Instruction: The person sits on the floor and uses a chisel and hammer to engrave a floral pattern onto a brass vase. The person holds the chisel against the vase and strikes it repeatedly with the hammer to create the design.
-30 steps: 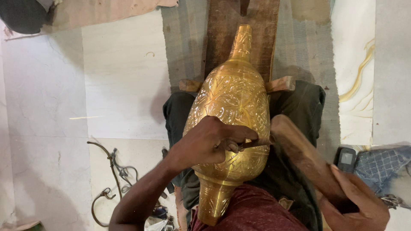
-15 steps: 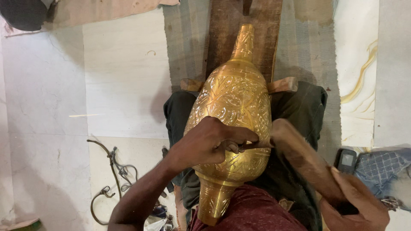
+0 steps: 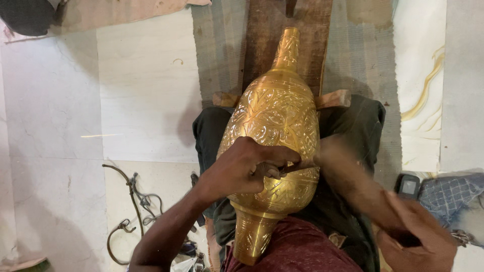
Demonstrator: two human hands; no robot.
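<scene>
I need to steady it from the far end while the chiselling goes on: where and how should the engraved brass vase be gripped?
Grip the engraved brass vase by its narrow tapered neck, coming from above at the far end. It lies on its side along the wooden plank, neck pointing away, and the neck is slim enough to wrap and bare. The left hand and chisel occupy the wide belly, and the mallet swings in from the right.

floor [image 3: 60, 126]: pale tiles | on it: woven mat [image 3: 217, 50], wooden plank [image 3: 262, 40] (atop mat), wire hooks [image 3: 128, 201]
</scene>
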